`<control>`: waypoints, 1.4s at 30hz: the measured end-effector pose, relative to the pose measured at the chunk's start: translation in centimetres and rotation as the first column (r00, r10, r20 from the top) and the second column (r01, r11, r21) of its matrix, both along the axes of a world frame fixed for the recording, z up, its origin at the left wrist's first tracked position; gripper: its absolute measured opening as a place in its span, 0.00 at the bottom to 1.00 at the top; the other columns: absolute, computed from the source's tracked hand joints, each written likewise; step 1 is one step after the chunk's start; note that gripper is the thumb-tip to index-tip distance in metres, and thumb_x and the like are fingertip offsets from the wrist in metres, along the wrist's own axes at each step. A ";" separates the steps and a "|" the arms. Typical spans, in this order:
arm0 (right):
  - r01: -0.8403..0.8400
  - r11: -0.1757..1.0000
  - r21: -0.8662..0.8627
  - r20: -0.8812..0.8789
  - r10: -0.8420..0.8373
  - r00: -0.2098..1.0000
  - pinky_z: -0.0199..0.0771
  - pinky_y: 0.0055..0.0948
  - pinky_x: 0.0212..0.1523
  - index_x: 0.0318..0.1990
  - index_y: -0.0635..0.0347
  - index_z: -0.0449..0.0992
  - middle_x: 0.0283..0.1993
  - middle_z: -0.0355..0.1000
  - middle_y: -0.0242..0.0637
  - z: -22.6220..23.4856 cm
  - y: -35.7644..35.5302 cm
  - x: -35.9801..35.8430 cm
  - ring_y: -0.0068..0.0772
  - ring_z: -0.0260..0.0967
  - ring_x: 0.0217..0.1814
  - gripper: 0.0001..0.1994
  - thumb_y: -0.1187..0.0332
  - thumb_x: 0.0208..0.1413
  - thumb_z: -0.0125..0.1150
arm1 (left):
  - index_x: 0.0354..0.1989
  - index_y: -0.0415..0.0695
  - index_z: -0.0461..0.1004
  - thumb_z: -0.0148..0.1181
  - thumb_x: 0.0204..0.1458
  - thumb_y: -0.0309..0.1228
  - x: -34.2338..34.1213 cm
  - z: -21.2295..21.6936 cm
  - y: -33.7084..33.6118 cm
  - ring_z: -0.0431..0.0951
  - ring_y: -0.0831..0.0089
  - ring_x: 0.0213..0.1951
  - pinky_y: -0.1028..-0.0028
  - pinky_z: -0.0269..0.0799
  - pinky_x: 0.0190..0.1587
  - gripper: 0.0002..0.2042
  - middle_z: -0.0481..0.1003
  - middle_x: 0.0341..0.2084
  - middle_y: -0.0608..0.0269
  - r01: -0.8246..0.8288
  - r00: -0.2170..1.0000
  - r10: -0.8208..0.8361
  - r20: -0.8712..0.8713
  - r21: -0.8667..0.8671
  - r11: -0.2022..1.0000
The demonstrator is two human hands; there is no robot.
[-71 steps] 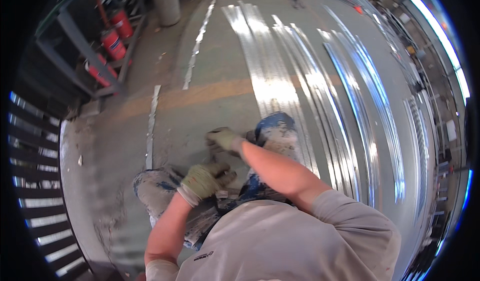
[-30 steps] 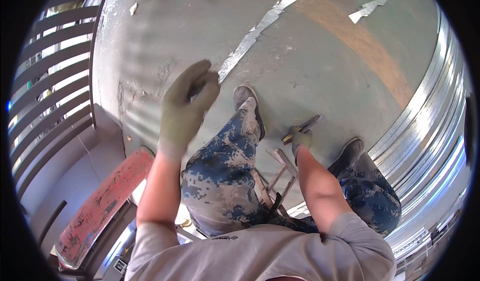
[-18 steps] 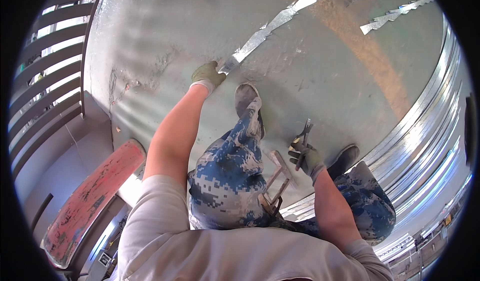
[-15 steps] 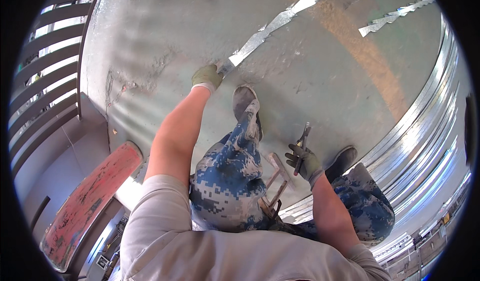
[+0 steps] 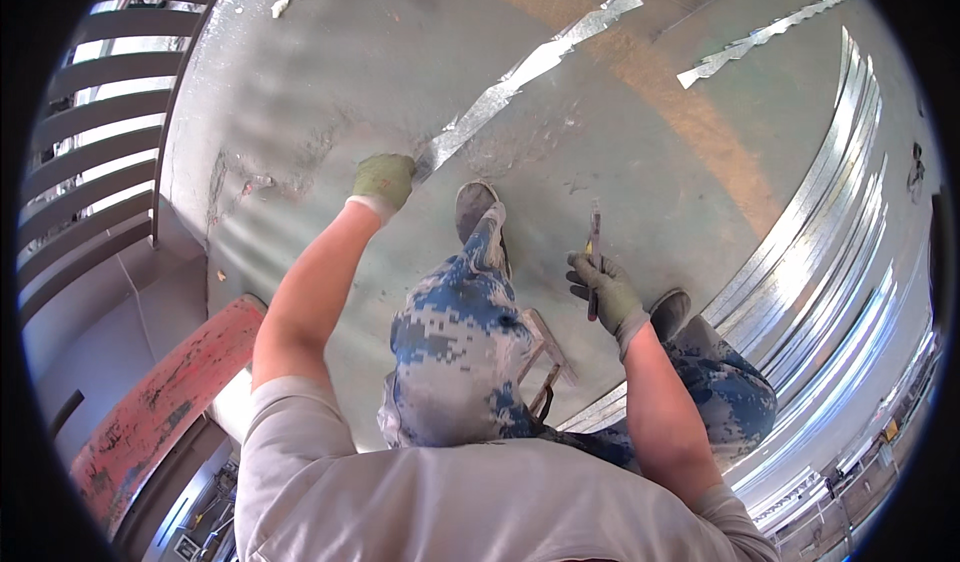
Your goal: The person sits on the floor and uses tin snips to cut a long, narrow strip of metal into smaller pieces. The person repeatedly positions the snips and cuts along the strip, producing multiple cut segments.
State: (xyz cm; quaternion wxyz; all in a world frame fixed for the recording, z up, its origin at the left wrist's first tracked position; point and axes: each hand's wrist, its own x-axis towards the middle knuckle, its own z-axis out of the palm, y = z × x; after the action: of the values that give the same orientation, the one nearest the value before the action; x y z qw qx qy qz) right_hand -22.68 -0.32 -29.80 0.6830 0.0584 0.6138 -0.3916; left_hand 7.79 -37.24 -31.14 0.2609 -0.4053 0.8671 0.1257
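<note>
My left hand [image 5: 385,180], in a green-grey work glove, is closed at the near end of a long shiny metal strip [image 5: 510,82] with jagged edges. The strip lies on the floor and runs away to the upper right; its gripped tip is partly hidden by the fingers. My right hand [image 5: 608,292], gloved too, holds a pair of pliers [image 5: 596,232] upright above the floor, jaws pointing away from me. The pliers are apart from the strip. A second jagged metal strip [image 5: 765,34] lies farther right on the floor.
Long shiny metal lengths [image 5: 800,232] lie side by side along the right. A dark slatted frame [image 5: 110,102] stands at the left, above a worn red bench-like piece [image 5: 170,402]. A small wooden stool [image 5: 548,352] is between my legs. My left shoe [image 5: 475,207] is near the strip's end.
The view has shifted a little. My right hand has moved slightly forward, and the pliers now point straighter ahead, their jaws looking narrower. My left hand stays at the strip's near end.
</note>
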 end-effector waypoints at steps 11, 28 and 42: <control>0.303 0.794 -0.527 0.149 -0.264 0.953 0.89 0.43 0.55 0.72 0.62 0.75 0.68 0.81 0.47 19.5 -9.4 2.0 0.48 0.85 0.64 0.26 0.55 0.76 0.68 | 0.42 0.46 0.84 0.63 0.66 0.36 2.5 28.4 9.5 0.85 0.45 0.39 0.48 0.78 0.44 0.09 0.85 0.34 0.51 0.111 0.918 -0.135 -0.372 -0.085 0.990; 0.459 0.537 -0.708 0.084 -0.582 0.809 0.92 0.47 0.50 0.52 0.57 0.77 0.40 0.77 0.33 34.0 2.9 3.7 0.38 0.82 0.41 0.11 0.65 0.72 0.72 | 0.55 0.43 0.86 0.72 0.62 0.36 1.2 40.6 26.6 0.87 0.50 0.34 0.57 0.82 0.39 0.16 0.85 0.30 0.50 0.200 0.681 -0.229 -0.696 -0.124 0.972; 0.550 0.521 -0.652 0.198 -0.583 0.788 0.92 0.48 0.48 0.56 0.56 0.79 0.43 0.79 0.33 31.5 1.8 1.7 0.41 0.84 0.45 0.12 0.70 0.69 0.74 | 0.67 0.31 0.79 0.75 0.66 0.34 -7.1 36.3 21.0 0.87 0.68 0.50 0.66 0.82 0.59 0.26 0.87 0.49 0.53 0.273 0.652 0.575 -0.495 0.860 0.431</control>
State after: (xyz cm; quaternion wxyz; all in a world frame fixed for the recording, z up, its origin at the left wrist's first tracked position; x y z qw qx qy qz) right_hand -20.94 1.47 1.72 0.4756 -0.0082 0.3886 -0.7891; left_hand 0.66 -16.23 5.15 0.0422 -0.2019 0.6426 0.7379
